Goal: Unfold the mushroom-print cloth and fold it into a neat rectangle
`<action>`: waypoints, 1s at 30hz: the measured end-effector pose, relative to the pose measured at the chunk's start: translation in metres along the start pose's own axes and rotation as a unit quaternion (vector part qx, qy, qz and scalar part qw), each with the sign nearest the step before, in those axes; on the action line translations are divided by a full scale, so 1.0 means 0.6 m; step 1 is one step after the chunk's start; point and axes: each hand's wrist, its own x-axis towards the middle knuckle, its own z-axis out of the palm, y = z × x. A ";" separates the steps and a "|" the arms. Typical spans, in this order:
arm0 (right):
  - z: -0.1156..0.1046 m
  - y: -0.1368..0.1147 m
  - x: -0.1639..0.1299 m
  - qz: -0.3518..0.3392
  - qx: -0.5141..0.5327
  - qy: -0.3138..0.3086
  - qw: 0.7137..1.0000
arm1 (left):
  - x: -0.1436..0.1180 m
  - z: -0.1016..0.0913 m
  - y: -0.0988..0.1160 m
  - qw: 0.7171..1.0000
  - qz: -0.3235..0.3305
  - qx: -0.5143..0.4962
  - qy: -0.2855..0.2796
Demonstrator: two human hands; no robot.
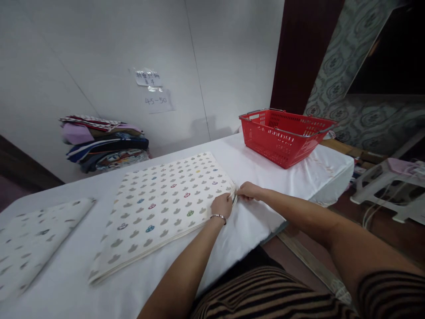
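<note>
Pinching patterned cloth (166,199) at one corner; hands (221,206) close together.

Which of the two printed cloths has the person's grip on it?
The centre cloth: the left grip and right grip pinch its near right corner. The left-edge cloth has neither grip on it.

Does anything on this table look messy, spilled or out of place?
Only the printed cloth: its near right corner is bunched up at the left hand and right hand, while the rest lies fairly flat. The red basket stands upright, and no spill shows.
</note>
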 end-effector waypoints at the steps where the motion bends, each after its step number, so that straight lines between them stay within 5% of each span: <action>1: 0.001 -0.001 0.001 0.001 -0.006 0.002 1.000 | -0.001 -0.001 0.001 1.000 0.003 0.007 -0.003; 13: -0.006 -0.026 -0.015 0.034 0.027 -0.005 0.999 | -0.005 0.002 0.007 0.997 0.058 0.024 0.033; 30: -0.009 -0.025 -0.009 0.044 0.083 -0.050 0.994 | -0.011 0.001 0.013 0.997 0.046 0.040 0.041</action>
